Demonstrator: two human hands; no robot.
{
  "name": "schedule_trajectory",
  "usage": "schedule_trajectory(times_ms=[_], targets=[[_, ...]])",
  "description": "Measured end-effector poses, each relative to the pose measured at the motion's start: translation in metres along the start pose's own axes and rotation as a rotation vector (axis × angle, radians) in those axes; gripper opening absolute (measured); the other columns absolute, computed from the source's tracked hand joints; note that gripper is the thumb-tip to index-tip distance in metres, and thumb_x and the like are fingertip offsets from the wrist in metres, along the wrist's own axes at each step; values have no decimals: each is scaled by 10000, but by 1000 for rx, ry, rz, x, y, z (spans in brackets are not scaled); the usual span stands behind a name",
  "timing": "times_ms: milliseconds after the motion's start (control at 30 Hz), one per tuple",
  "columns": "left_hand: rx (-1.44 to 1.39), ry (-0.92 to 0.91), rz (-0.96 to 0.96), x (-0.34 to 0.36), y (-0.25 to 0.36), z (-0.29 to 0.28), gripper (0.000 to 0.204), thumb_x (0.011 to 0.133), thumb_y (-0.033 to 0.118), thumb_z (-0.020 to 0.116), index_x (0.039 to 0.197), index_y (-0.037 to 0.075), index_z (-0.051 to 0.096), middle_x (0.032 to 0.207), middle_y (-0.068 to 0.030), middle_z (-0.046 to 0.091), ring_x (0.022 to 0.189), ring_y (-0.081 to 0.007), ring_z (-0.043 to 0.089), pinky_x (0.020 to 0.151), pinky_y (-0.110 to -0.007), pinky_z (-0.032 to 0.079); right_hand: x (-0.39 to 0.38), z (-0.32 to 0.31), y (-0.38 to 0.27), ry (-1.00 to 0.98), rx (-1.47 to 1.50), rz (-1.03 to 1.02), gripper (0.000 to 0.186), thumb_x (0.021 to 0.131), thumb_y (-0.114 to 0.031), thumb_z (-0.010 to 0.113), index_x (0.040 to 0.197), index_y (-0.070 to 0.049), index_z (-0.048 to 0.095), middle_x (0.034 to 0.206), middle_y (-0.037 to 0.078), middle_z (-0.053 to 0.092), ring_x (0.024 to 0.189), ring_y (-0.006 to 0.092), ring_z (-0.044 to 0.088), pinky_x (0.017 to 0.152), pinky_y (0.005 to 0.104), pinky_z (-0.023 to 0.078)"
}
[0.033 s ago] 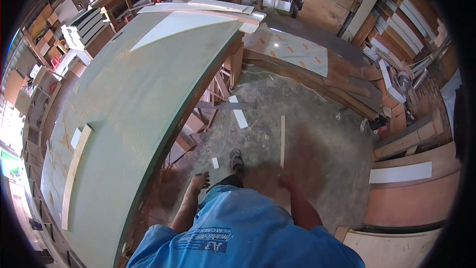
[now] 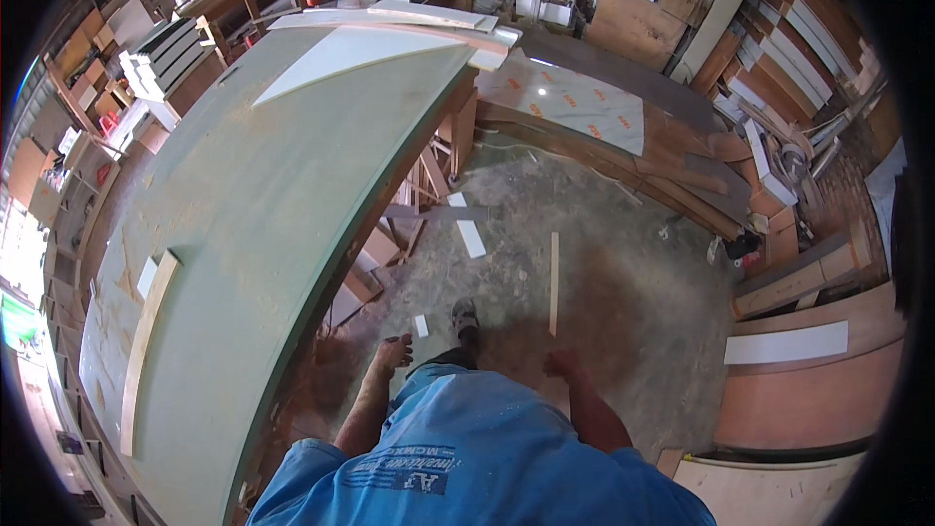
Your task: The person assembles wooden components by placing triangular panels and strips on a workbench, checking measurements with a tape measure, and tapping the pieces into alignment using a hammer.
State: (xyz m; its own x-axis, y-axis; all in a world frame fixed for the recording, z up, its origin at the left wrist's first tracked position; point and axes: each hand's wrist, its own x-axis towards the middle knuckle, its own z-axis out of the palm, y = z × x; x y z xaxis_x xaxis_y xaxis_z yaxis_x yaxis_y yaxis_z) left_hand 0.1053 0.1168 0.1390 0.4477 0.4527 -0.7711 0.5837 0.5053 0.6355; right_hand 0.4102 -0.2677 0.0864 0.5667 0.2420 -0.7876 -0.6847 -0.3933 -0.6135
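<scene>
Head view: we are cataloguing a workshop floor seen from above. Left hand (image 2: 392, 353) is hanging at lower centre, fingers loosely curled, gripping nothing, just beside the edge of the green worktop (image 2: 253, 234) filling the left of the frame. Right hand (image 2: 562, 363) is hanging at lower centre right, also holding nothing; we cannot tell how its fingers are set. A thin wooden strip (image 2: 553, 282) is lying on the dusty concrete floor (image 2: 633, 292) just above the right hand, apart from it. A shoe (image 2: 465, 316) is stepping between the two hands. A long pale batten (image 2: 146, 346) is resting on the worktop at left. Our judgement: anyone reaching for the strip should be bending low and gripping it near mid-length, so it lifts level. The blue shirt (image 2: 487, 458) is hiding the lower body; the shelves along the rim are bending and blurring.
</scene>
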Motion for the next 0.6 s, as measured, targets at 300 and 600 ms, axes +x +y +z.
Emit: schedule_trajectory(times_ms=[300, 600], targets=[[279, -66, 334, 122, 272, 102, 459, 1002, 440, 647, 1081, -8, 707, 888, -98, 699, 693, -170, 658, 631, -312, 547, 80, -86, -20, -148, -1407, -566, 232, 891, -254, 657, 983, -51, 724, 815, 178, 719, 699, 338, 730, 602, 476, 569], [471, -164, 362, 160, 391, 186, 537, 996, 479, 638, 1123, -37, 709, 901, -100, 714, 802, -184, 681, 747, -362, 559, 171, -70, -132, -100, -1656, -405, 259, 826, -337, 668, 925, -116, 761, 860, 160, 747, 765, 342, 739, 682, 501, 561]])
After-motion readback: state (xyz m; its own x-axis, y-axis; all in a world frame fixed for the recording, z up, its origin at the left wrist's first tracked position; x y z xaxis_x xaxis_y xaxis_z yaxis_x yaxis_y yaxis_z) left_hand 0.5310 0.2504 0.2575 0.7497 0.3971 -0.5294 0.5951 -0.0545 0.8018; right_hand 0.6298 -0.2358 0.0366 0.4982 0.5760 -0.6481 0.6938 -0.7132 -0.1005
